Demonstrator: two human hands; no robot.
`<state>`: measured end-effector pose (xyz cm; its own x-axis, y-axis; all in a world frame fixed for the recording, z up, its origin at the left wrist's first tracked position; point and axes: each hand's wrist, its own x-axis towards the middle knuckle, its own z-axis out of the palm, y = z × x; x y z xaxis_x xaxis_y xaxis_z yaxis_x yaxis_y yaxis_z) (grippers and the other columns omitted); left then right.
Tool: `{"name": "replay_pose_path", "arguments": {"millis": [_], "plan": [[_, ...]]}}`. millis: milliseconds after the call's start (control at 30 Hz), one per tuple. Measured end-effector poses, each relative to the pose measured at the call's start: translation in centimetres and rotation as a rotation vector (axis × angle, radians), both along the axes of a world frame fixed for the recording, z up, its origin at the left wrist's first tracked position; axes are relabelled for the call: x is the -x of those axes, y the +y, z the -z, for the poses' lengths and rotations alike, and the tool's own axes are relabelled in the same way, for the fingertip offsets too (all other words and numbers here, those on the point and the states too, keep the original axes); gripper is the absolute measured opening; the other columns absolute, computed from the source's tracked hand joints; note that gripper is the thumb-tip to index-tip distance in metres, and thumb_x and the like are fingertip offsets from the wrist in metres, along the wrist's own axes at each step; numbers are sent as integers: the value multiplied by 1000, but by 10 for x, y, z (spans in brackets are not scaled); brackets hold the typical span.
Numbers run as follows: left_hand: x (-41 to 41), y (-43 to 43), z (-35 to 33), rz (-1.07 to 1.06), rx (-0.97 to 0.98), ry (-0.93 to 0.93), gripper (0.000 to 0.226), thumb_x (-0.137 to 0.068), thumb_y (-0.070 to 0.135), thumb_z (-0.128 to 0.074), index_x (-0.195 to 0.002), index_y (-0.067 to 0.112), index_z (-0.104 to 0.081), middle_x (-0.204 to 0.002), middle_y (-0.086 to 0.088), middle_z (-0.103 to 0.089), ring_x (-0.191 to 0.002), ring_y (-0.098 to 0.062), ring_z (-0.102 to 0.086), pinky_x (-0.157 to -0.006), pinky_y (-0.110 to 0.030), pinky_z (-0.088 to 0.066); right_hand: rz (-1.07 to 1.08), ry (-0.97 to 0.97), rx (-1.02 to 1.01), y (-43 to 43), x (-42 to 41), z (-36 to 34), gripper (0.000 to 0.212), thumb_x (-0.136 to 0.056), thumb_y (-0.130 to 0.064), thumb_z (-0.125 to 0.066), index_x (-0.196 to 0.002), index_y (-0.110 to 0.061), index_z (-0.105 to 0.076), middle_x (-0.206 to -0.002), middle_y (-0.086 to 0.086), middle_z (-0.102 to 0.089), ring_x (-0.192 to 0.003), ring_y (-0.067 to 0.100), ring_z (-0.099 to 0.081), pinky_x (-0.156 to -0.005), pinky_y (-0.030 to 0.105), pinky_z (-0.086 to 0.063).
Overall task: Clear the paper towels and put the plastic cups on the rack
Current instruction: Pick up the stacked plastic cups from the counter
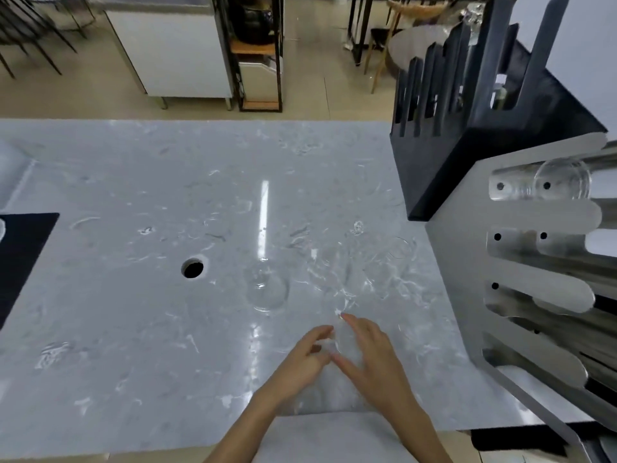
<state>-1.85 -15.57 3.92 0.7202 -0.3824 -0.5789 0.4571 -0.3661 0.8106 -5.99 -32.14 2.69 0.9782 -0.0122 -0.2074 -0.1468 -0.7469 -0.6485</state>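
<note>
Both hands meet near the counter's front edge: the left hand (305, 357) and right hand (370, 354) close their fingertips from either side on a clear plastic cup (337, 340), so transparent that only its rim glints; whether each grip is firm or only touching, I cannot tell. Another clear cup (267, 289) stands on the grey marbled counter (133, 312) just beyond the hands, and faint round outlines farther right, near the rack, may be more cups, too glassy to make out. One cup (561, 180) already sits in the top slot of the metal rack (521, 262), which rises at the right and is cut off by the frame edge. Behind it stands a black slotted holder (444, 142). Open counter stretches left, broken by a round hole (193, 268) and a black mat (23, 255) at the left edge. A pale sheet (334, 436), perhaps a paper towel, lies under the wrists, half hidden.
</note>
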Motion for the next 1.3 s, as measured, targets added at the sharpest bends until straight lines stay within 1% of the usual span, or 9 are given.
{"name": "replay_pose_path", "arguments": {"millis": [100,200,333,467,667,867,1067,1200,1300], "plan": [[-6,13,-5,-202,-2,-71,44,-100,39,-55,-143,37,-44,-149,11,-43,-132,-5,-42,-96,-14,-35,225,-26,-247,0,-9,-15,61,-71,-70,-65,-125,-67,-37,-124,-32,-51,-107,-10,-55,-81,15,-49],[-8,23,-18,-377,141,-32,61,-88,64,-58,-144,49,-39,-148,16,-40,-136,-9,-43,-107,-34,-42,320,-11,-574,7,-24,-30,53,-69,-69,-70,-118,-61,-52,-116,-20,-62,-104,1,-65,-77,25,-59],[-3,42,-33,-661,382,26,46,-81,65,-60,-125,52,-56,-132,6,-58,-119,-20,-61,-90,-48,-59,132,122,-756,30,-45,-50,49,-80,-66,-65,-126,-54,-54,-109,-18,-68,-104,11,-70,-75,23,-60],[0,89,-37,-940,393,-23,41,-91,59,-53,-125,37,-59,-136,-6,-58,-122,-35,-59,-88,-49,-55,-106,209,-684,58,-89,-60,70,-72,-88,-43,-134,-56,-49,-132,-20,-61,-118,-2,-60,-97,25,-53],[11,150,-33,-1154,319,-156,38,-102,46,-44,-137,32,-52,-141,-11,-52,-116,-32,-60,-81,-43,-55,-382,11,-20,121,-150,-13,71,-95,-49,-56,-156,-29,-27,-164,-1,-19,-150,24,-14,-120,42,-21],[23,168,-30,-1237,266,-190,43,-87,53,-55,-128,40,-58,-137,-5,-55,-120,-34,-59,-84,-47,-55,-366,-77,-59,112,-128,14,58,-75,-55,-71,-126,-52,-42,-124,-17,-31,-113,13,-52,-86,27,-50],[23,156,-20,-1183,177,-220,33,-92,50,-58,-124,43,-59,-132,-2,-57,-116,-28,-60,-74,-35,-56,158,-19,-616,53,-76,-10,48,-75,-46,-78,-118,-55,-57,-125,-8,-52,-99,-8,-66,-74,5,-52],[9,134,-24,-1023,160,-222,42,-85,58,-53,-126,45,-57,-130,4,-57,-115,-23,-61,-75,-34,-57,303,17,-914,29,-53,-38,50,-76,-47,-73,-125,-38,-61,-126,4,-55,-98,23,-76,-72,23,-62],[-4,110,-31,-826,245,-195,37,-91,64,-52,-126,51,-57,-129,11,-59,-116,-15,-63,-86,-42,-60,262,23,-924,37,-47,-51,47,-78,-38,-71,-124,-35,-61,-124,7,-56,-95,16,-76,-72,23,-61]]}}
